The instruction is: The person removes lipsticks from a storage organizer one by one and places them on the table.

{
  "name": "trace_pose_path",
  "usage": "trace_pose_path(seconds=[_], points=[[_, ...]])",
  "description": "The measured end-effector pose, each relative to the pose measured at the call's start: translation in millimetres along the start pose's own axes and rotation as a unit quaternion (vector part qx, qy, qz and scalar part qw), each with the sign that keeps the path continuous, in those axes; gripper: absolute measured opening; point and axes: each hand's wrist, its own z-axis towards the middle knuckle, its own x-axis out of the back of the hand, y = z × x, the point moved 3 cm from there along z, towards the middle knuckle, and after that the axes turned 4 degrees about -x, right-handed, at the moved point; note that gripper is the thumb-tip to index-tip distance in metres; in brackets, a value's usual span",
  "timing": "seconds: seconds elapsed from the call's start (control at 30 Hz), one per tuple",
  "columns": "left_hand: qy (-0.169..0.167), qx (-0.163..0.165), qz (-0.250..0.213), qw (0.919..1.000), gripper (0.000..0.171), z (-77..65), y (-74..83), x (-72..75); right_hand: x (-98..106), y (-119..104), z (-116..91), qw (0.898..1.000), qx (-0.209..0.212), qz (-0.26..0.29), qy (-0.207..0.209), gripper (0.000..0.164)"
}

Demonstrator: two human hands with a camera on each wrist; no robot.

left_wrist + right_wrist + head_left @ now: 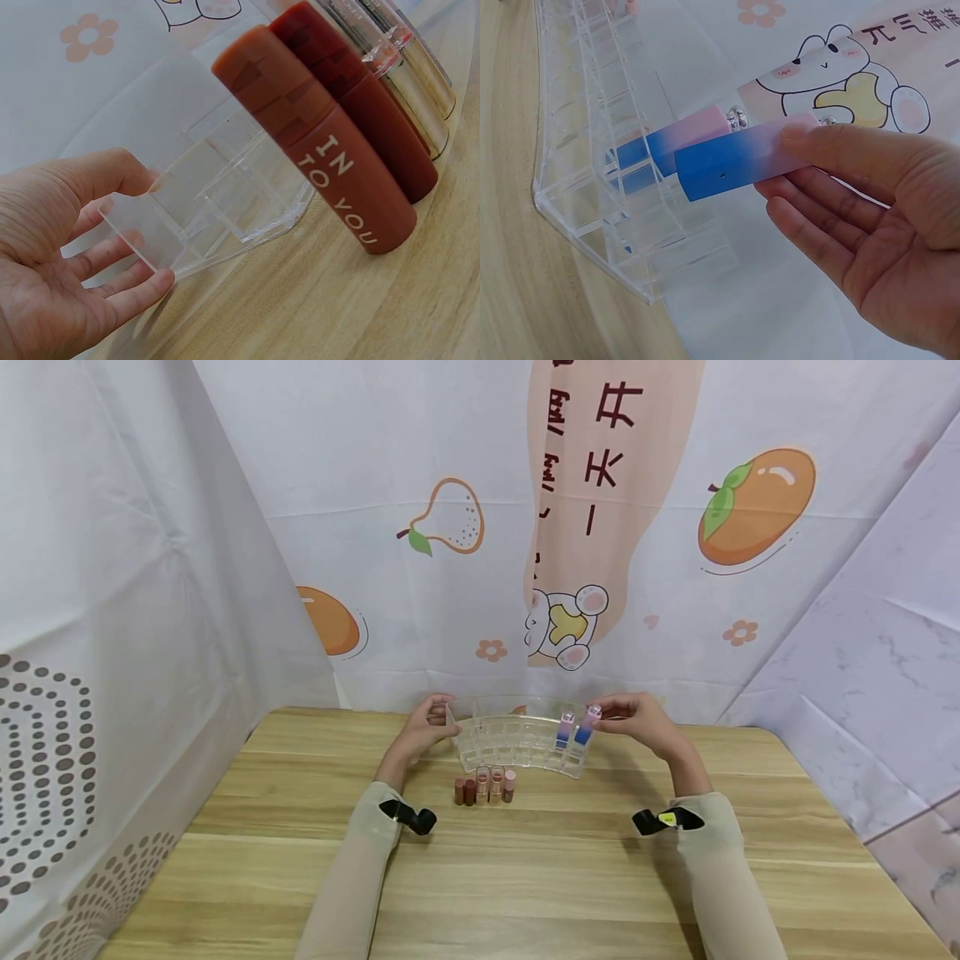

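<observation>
A clear stepped organizer [517, 753] with small compartments stands toward the back of the table. My left hand [422, 732] grips its left end, thumb on one side of the end panel [139, 236] and fingers on the other. My right hand [642, 722] pinches a pink-to-blue square lipstick tube [739, 159] by its pink end. The tube's blue end points at the organizer's right compartments and overlaps them in the head view. A matching lipstick tube [694, 135] with a jewelled top stands in a compartment just beside it.
In front of the organizer several lip tubes stand in a row: a brown-red one [319, 142] lettered INTO YOU, a dark red one [367, 105], clear-capped gold ones [496, 787] and a pink-capped one [509, 787]. A printed cloth [450, 610] hangs behind the wooden table [540, 877].
</observation>
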Motion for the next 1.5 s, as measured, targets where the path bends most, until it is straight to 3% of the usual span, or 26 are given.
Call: trace_pose_path(seconds=[0.67, 1.07, 1.5], points=[[-0.015, 0.003, -0.023, 0.9996, 0.067, 1.0, -1.6, 1.4, -3, -11, -3, 1.000, 0.008, 0.002, -0.012, 0.037], [-0.031, 0.004, -0.029, 0.9991, 0.065, -13.7, 25.9, 0.4, -19, -24, -2, 0.998, 0.034, 0.029, -0.044, 0.036], [-0.028, 0.009, -0.025, 0.9993, 0.067, -12.4, 24.4, 0.9, -35, -38, -4, 0.996, 0.055, 0.022, -0.066, 0.032]])
